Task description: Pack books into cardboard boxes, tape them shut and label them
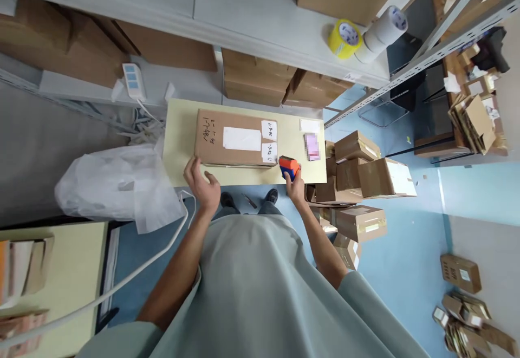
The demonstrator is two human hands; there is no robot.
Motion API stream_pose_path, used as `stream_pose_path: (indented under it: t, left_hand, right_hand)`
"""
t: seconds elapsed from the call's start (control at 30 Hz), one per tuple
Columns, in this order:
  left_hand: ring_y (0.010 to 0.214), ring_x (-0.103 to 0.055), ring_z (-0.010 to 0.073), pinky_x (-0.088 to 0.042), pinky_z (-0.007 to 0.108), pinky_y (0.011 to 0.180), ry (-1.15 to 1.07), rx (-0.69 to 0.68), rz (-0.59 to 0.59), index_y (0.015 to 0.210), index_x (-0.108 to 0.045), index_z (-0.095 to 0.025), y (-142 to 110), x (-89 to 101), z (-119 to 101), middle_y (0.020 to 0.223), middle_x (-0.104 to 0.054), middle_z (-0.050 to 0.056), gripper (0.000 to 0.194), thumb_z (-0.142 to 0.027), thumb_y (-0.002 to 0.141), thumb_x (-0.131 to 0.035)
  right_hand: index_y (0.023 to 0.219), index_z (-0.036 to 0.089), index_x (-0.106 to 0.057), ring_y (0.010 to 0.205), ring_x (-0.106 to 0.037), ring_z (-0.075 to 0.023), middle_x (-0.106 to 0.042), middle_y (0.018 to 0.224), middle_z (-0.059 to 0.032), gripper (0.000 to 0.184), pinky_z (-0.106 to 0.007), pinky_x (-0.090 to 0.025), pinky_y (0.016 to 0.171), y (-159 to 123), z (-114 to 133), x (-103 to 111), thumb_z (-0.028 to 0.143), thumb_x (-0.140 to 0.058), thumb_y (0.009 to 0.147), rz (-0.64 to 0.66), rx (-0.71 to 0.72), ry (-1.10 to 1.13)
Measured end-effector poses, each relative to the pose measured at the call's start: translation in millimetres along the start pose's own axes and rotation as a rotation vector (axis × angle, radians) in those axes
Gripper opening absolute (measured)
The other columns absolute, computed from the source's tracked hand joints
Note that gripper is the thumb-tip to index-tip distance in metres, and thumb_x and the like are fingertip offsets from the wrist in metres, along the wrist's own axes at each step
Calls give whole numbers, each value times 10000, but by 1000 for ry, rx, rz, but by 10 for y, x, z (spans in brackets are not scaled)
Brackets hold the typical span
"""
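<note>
A closed cardboard box (211, 152) lies on the cream tabletop (179, 114), with handwriting at its left end, a blank white label (242, 139) in the middle and two smaller written labels at its right end. At the box's near left corner is my left hand (203, 187), fingers apart and curved, the fingertips at its edge; whether they press on it I cannot tell. My right hand (296, 187) is closed around an orange-and-blue hand tool (287, 167) just off the near right corner. Its exact kind is unclear.
Right of the box lie a white slip (309, 125) and a pink-purple printed piece (312, 147), partly blurred. Yellow tape (345, 39) and white rolls (384, 30) stand on the shelf above. Stacked cartons (359, 222) fill the floor at right; a white plastic bag (109, 184) sits left.
</note>
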State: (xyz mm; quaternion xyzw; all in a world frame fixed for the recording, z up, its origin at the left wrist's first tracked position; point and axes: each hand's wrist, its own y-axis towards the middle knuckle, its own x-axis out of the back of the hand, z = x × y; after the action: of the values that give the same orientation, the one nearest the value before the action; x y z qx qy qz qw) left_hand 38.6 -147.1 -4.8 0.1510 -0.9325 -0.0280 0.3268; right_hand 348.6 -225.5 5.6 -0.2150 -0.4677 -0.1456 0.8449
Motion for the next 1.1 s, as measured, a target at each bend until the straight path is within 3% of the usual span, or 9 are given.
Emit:
stream_pose_path:
  t: [0.1,0.2,0.37,0.5,0.67,0.9,1.1]
  left_hand:
    - [1562,-491,358,-368,569,1318,-53,-148,126,1519,-594,-183,-352,-127,-452,1588,-565,238,519,-194,1001,-584]
    - [1445,-592,338,-439,546,1270,-106,-291,313,1457,-650,-213,-597,-357,-835,1478,-673,189,439,-241,1023,-590]
    - [1251,-683,299,-556,480,1139,-152,-421,537,1334,-736,-221,-834,-703,-1122,1277,-778,123,363,-210,1006,-581]
    - [1192,-697,299,-575,480,1104,-134,-404,597,1240,-779,-222,-990,-834,-1143,1198,-799,107,322,-196,970,-604]
    - [1186,-699,297,-572,480,1108,-122,-394,588,1213,-784,-220,-1129,-920,-1106,1212,-800,105,292,-242,989,-598]
    - [1187,-687,299,-559,473,1120,-128,-416,559,1245,-785,-213,-1148,-1013,-954,1221,-781,110,309,-260,980,-632]
    - [1191,-691,298,-561,476,1119,-122,-391,559,1211,-798,-229,-1094,-1101,-799,1212,-789,100,266,-356,980,-768]
  right_hand:
    - [1461,72,-512,978,-811,-319,-802,1134,-227,666,-337,-599,821,-75,-250,151,634,-555,1105,129,118,-190]
    - [1419,88,-540,1080,-793,-333,-787,1171,-236,605,-384,-611,928,-58,-470,281,615,-551,1123,261,264,-294]
    - [1386,119,-548,1162,-760,-362,-764,1197,-230,564,-455,-595,1014,66,-757,456,618,-554,1124,419,397,-310]
    - [1361,135,-555,1158,-748,-370,-757,1190,-217,551,-482,-590,1026,176,-918,545,630,-543,1119,480,439,-297]
    - [1401,160,-546,1197,-736,-358,-759,1192,-189,540,-493,-583,1070,308,-1033,562,626,-524,1129,500,514,-311]
    - [1362,161,-566,1186,-726,-381,-747,1180,-201,657,-530,-579,1075,413,-993,502,755,-477,1096,510,585,-326]
    - [1400,172,-548,1204,-729,-360,-753,1238,-193,614,-496,-577,1068,399,-956,431,712,-476,1115,499,549,-311]
